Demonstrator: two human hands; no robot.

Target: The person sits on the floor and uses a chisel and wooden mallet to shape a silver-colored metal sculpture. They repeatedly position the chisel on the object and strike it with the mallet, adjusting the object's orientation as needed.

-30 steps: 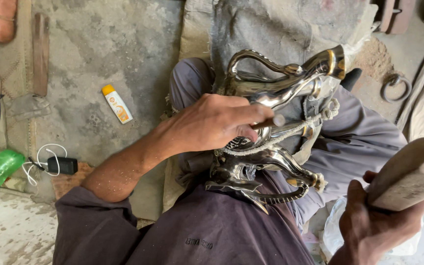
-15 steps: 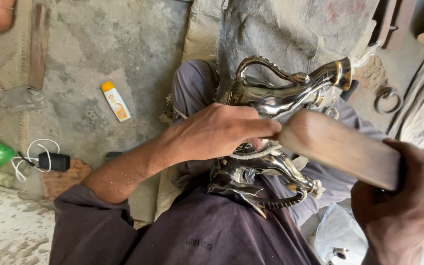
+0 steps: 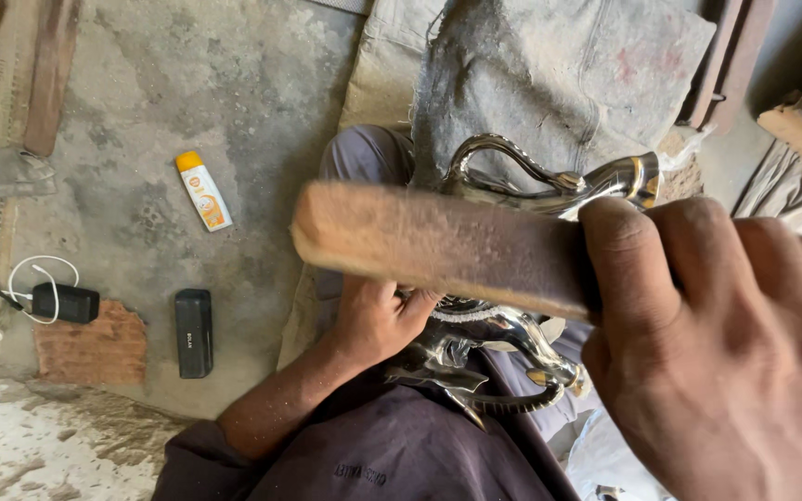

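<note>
Raised since half a second ago, right hand (fingers clamped) holds wooden block across view. Metal ornament rests on lap, left hand gripping its middle: likely heavy, rigid, slippery.

Right hand up close at the right edge, wooden block in its grip, crossing over the metal figurine on the lap. Left hand clasps that figurine from the left. Out left on the floor: tube, small box, charger, brick.
</note>
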